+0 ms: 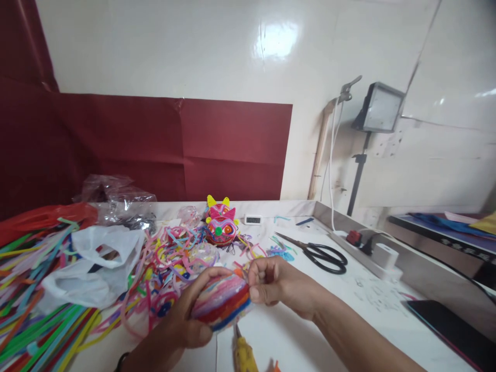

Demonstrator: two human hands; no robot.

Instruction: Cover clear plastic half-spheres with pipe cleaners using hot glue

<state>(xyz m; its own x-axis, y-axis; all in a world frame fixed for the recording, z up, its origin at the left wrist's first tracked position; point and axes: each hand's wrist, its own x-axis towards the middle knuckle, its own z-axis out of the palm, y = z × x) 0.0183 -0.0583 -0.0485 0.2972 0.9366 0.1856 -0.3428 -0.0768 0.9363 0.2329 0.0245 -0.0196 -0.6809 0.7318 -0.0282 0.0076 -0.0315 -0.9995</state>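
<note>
My left hand [188, 320] is wrapped round the left side of a striped oval ball [220, 299], banded in pink, cream, red, orange and blue fuzzy strips. The fingers of my right hand [277, 281] are pinched together at its right end, where a bit of orange shows. Whether they grip the end of a strip is hidden. Below the ball, the metal tip of a yellow-handled tool [245, 354], perhaps a glue gun, points up toward it. Behind stand finished-looking animal heads, the front one a pink-eared head [220, 228] with a green nose.
Tangled pipe cleaners [174, 253] and a white plastic bag [93, 268] cover the left. Black-handled scissors [325, 257] lie to the right, near a power strip [383, 266] and a phone-like dark slab [453, 328]. A small digital timer [252, 219] stands at the back.
</note>
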